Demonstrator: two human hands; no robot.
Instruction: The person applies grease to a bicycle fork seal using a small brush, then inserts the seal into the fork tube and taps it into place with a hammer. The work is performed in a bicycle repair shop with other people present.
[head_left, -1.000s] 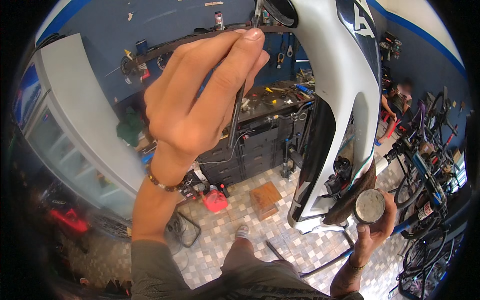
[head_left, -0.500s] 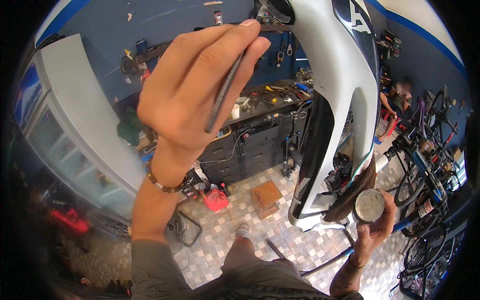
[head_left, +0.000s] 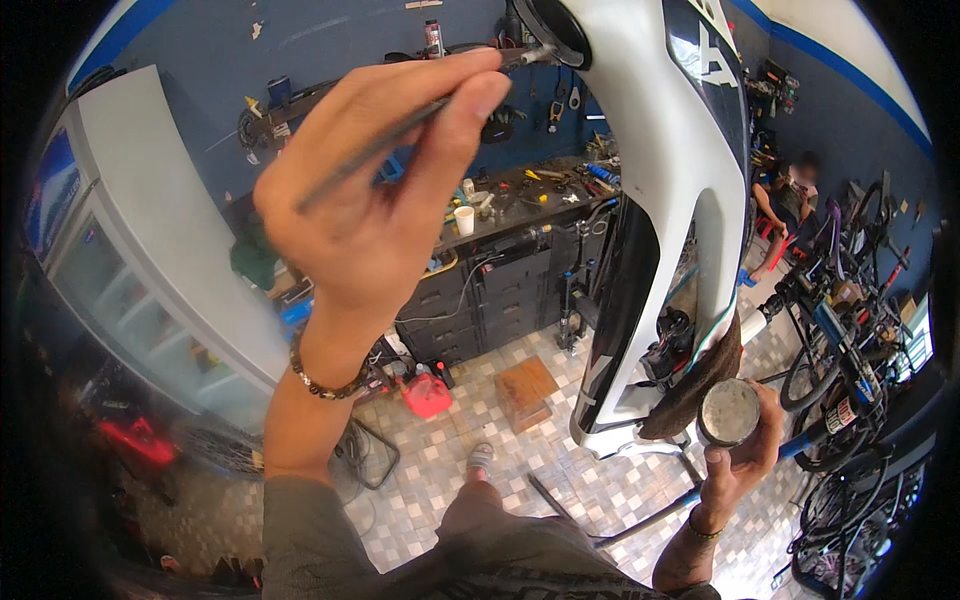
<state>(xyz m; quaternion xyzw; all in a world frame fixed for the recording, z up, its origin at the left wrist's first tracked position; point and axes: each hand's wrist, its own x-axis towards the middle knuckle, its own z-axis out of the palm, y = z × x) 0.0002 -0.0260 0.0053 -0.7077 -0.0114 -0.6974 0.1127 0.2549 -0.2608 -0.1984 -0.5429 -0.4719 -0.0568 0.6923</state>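
Observation:
My left hand (head_left: 350,200) is raised at upper left, its fingers pinched round a thin dark-handled brush (head_left: 395,132). The brush lies slanted across the palm. Its tip carries pale paste and meets the rim of a round black-lined opening (head_left: 556,32) in a white and black bicycle frame (head_left: 655,140); whether it presses there is hard to tell. The frame hangs upright in front of me. Lower right, my right hand (head_left: 748,458) grips a small round tub (head_left: 729,413) of pale grease, tilted toward me, close to a brown cloth (head_left: 690,405) on the frame.
A cluttered workbench (head_left: 520,205) with a paper cup (head_left: 464,220) stands behind. A glass-door fridge (head_left: 170,220) is at left. A wooden stool (head_left: 526,392) and a red container (head_left: 427,395) sit on the tiled floor. Several bicycles (head_left: 850,340) and a seated person (head_left: 785,205) are at right.
My left hand has tilted, swinging the brush from steep to slanted, and its pasty tip now shows at the frame's opening. The right hand and tub have shifted slightly left in view.

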